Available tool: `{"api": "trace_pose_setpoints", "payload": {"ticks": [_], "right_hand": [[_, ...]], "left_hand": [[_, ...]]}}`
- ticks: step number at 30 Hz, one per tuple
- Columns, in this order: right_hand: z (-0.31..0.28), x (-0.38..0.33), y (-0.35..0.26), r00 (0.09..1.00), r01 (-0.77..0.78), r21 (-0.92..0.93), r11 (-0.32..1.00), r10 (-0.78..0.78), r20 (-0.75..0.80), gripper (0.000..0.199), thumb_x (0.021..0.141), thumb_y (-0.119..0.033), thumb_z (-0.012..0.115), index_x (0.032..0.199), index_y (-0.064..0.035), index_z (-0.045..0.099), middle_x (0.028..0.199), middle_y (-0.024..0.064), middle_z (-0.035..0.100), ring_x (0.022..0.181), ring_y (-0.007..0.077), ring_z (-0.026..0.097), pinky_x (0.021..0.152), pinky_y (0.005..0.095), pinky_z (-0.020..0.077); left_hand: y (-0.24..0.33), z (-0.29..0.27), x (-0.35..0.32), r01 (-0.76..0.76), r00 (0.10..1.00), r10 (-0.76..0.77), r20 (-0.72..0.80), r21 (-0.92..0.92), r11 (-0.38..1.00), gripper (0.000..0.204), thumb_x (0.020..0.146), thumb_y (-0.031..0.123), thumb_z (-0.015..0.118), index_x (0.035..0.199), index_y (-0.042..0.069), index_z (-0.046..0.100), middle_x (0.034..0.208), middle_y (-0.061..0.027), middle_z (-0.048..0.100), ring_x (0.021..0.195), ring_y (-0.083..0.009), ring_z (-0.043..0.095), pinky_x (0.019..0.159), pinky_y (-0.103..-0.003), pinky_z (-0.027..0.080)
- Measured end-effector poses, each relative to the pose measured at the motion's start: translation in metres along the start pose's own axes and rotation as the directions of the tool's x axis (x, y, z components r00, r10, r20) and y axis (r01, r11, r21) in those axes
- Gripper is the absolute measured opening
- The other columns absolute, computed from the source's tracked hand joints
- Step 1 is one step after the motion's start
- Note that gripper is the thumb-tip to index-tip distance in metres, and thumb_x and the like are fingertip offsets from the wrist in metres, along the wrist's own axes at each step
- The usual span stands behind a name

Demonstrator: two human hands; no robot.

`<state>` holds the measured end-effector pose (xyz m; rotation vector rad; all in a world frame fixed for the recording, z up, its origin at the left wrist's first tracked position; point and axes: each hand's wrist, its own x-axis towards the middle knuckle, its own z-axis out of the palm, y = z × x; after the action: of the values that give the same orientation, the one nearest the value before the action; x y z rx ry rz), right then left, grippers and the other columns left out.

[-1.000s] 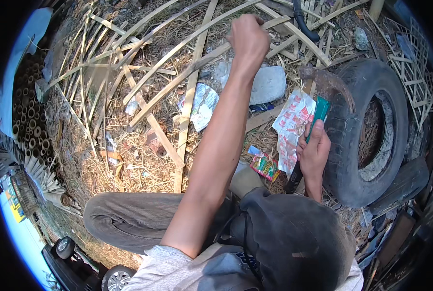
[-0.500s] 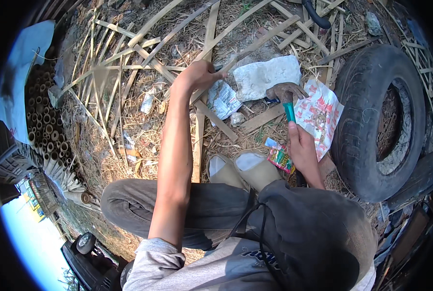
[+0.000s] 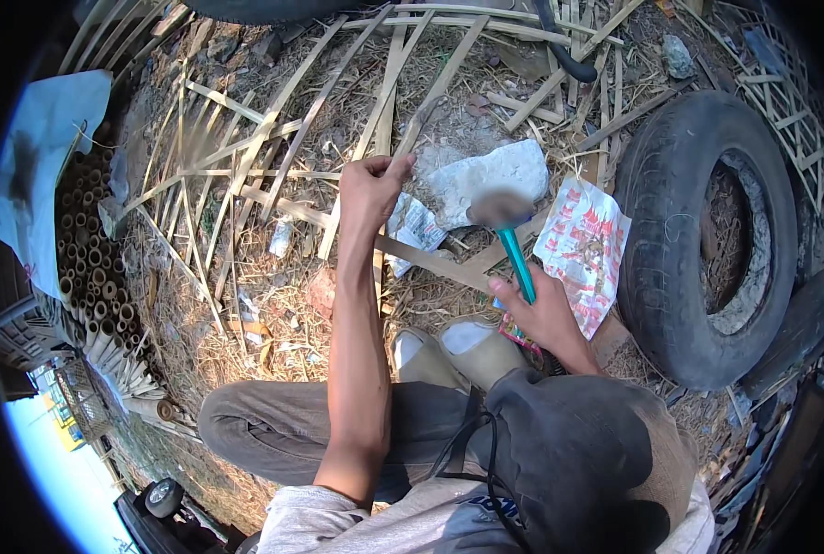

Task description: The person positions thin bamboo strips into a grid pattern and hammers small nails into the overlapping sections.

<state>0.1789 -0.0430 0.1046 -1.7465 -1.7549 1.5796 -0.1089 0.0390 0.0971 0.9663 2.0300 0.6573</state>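
Observation:
My left hand [image 3: 368, 196] is closed at the lower end of a flat bamboo strip [image 3: 442, 88], which slants up and away to the right. In my right hand [image 3: 552, 314] is a claw hammer [image 3: 515, 261] with a teal handle. Its head is smeared by motion and hangs over the near edge of a pale, flat-topped stone [image 3: 500, 174]. I cannot tell whether the head touches the stone. Crumpled printed paper [image 3: 416, 229] lies just right of my left hand. A red-and-white printed sheet [image 3: 583, 245] lies beyond my right hand, with small bits on it.
Crossed bamboo strips [image 3: 255, 148] spread over the straw-covered ground ahead and left. A large tyre [image 3: 657, 240] lies at the right. Stacked bamboo tubes [image 3: 93, 249] stand at the far left beside a pale sheet [image 3: 38, 166]. My sandalled feet [image 3: 477, 351] are close below the hammer.
The hammer has swung left over the stone's near edge, its head now blurred. The bamboo strip in my left hand has turned to point more steeply away. The whole view has shifted slightly.

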Motion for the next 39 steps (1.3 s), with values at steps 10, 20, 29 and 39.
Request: {"api": "trace_pose_setpoints", "payload": {"ticks": [10, 20, 29, 39], "right_hand": [[0.000, 0.026, 0.035, 0.987, -0.081, 0.223, 0.972, 0.109, -0.119, 0.057, 0.105, -0.052, 0.059, 0.102, 0.0050, 0.067, 0.068, 0.0119, 0.061, 0.064, 0.0222, 0.062, 0.062, 0.0408, 0.0479], [-0.057, 0.036, -0.023, 0.978, -0.115, 0.671, 0.733, 0.203, -0.054, 0.031, 0.102, -0.038, 0.071, 0.101, -0.0091, 0.060, 0.062, -0.0074, 0.042, 0.046, 0.0014, 0.038, 0.040, 0.0223, 0.0314], [-0.039, 0.059, -0.014, 0.970, -0.212, 0.620, 0.755, 0.238, 0.042, 0.035, 0.103, -0.043, 0.068, 0.094, -0.0111, 0.055, 0.064, -0.0065, 0.043, 0.048, 0.0028, 0.039, 0.041, 0.0222, 0.0317], [-0.032, 0.071, 0.004, 0.963, -0.244, 0.673, 0.699, 0.256, 0.084, 0.033, 0.104, -0.042, 0.066, 0.095, -0.0122, 0.055, 0.064, -0.0044, 0.046, 0.048, 0.0041, 0.041, 0.040, 0.0229, 0.0327]], "left_hand": [[0.031, 0.028, -0.043, 0.004, 0.943, -0.108, -0.315, -0.312, 0.950, 0.044, 0.091, 0.036, 0.079, 0.098, -0.008, 0.079, 0.059, -0.0046, 0.061, 0.055, -0.0098, 0.047, 0.054, -0.032, 0.040], [0.046, 0.054, -0.070, -0.012, 0.942, -0.239, -0.236, -0.734, 0.680, 0.039, 0.095, 0.034, 0.080, 0.106, -0.004, 0.077, 0.077, -0.0045, 0.066, 0.065, -0.0086, 0.057, 0.061, -0.023, 0.047], [0.045, 0.083, -0.030, 0.085, 0.965, -0.262, -0.023, -0.915, 0.395, 0.024, 0.103, 0.028, 0.069, 0.099, 0.004, 0.067, 0.080, -0.0011, 0.059, 0.067, -0.0107, 0.056, 0.067, -0.027, 0.052], [0.016, 0.102, -0.009, -0.058, 0.985, -0.050, -0.164, -0.593, 0.803, 0.030, 0.108, 0.031, 0.061, 0.100, 0.003, 0.061, 0.080, -0.0010, 0.055, 0.069, -0.0096, 0.051, 0.063, -0.028, 0.048]]}}
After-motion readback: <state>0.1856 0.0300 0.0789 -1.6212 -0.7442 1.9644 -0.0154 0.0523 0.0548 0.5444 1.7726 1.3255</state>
